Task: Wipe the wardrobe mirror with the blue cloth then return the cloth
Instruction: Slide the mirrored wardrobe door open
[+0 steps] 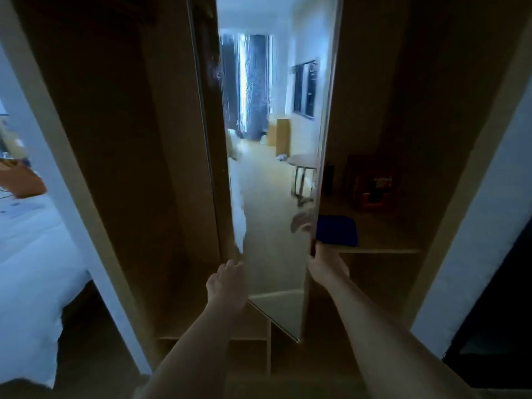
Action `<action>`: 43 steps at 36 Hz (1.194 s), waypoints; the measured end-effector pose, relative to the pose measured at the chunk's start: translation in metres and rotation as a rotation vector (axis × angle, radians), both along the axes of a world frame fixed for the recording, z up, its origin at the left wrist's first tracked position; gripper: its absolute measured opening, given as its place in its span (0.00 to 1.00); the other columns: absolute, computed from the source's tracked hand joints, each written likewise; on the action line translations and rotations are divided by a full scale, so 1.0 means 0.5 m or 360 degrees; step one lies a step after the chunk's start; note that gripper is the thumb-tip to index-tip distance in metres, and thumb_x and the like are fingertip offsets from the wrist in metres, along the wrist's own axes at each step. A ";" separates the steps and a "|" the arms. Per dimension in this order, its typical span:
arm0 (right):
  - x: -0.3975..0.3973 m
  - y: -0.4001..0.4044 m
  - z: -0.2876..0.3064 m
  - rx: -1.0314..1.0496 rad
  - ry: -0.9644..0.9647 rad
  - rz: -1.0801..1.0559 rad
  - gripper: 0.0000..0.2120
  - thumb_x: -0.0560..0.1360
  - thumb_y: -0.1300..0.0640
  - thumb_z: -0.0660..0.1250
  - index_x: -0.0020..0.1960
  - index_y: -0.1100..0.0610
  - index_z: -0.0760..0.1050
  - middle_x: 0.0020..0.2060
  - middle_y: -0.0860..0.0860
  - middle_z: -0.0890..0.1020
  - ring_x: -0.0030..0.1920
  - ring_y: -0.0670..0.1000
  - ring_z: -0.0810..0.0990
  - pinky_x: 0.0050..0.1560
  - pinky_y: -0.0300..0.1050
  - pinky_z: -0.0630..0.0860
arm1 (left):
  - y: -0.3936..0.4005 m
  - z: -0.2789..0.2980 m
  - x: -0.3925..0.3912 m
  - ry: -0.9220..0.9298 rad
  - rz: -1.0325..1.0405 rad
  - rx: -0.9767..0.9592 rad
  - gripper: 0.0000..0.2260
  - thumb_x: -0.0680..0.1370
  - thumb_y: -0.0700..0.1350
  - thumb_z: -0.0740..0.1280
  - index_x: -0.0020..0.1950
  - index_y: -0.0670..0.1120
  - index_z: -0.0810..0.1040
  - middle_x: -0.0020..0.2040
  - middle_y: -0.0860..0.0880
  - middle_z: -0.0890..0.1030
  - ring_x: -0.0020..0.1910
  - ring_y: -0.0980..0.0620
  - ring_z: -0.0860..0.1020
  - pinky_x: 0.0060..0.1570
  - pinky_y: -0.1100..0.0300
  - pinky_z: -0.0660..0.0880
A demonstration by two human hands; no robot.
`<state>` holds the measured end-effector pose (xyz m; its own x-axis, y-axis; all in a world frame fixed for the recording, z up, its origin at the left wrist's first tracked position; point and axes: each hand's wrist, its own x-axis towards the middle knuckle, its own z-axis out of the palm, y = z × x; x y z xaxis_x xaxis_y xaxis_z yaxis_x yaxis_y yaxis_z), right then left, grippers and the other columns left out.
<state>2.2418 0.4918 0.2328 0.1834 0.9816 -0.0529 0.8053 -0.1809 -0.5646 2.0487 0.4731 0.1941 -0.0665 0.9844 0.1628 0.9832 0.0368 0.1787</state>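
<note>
Two bare forearms rise from the lower frame; left hand (227, 283) and right hand (326, 262) apparently wear nothing.

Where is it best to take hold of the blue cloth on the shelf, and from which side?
Probably grip the blue cloth at its front edge, coming from the front. It lies flat near the shelf lip, just beyond the right hand; the mirror covers its left end.

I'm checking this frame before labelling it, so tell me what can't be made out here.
- Right hand: its fingers go behind the mirror edge, so its grip is hidden, head view.
- Cloth: its left part is hidden by the mirror.
- Box on the shelf: too dark and blurred to read.
- Left hand: fingertips blurred at the mirror edge.
</note>
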 end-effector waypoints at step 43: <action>-0.059 0.274 -0.006 0.0232 0.0805 -0.1003 0.26 0.79 0.53 0.58 0.75 0.56 0.56 0.68 0.56 0.69 0.59 0.60 0.73 0.47 0.48 0.69 | 0.267 -0.024 -0.155 -0.1346 0.0771 -0.0314 0.44 0.75 0.34 0.62 0.75 0.51 0.31 0.78 0.46 0.49 0.69 0.38 0.66 0.62 0.41 0.70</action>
<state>2.2121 0.6290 0.2299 0.6909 0.7057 -0.1573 0.2185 -0.4112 -0.8849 1.9711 0.6064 0.1819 -0.4872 0.8246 -0.2874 0.4062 0.5053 0.7614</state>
